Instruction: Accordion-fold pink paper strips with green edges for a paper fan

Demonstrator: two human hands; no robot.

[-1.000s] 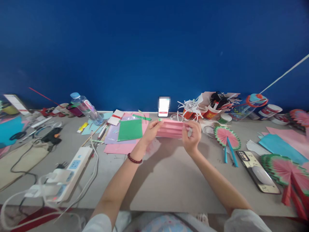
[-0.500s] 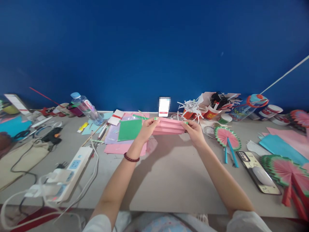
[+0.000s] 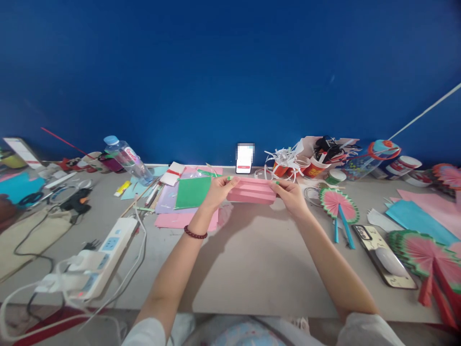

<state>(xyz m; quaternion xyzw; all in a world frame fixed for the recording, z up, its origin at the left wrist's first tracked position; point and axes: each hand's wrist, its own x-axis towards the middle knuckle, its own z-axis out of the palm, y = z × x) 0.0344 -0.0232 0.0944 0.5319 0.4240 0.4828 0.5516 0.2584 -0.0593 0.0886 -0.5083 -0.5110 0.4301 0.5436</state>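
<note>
I hold a pink paper sheet folded into accordion pleats above the grey table. My left hand pinches its left end, with a dark red bead bracelet on that wrist. At the other end, my right hand grips the sheet with fingers closed over the folds. Small green strips show at the paper's top corners. A finished pink and green paper fan with a blue handle lies just right of my right hand.
Green, pink and purple paper sheets lie to the left. A phone leans on the blue wall. A power strip with cables, a glue gun, a water bottle, cups with scraps and more fans surround.
The pleated pink paper has been pressed narrower and moved slightly away from me. My right hand shifted from gripping the front edge to holding the right end.
</note>
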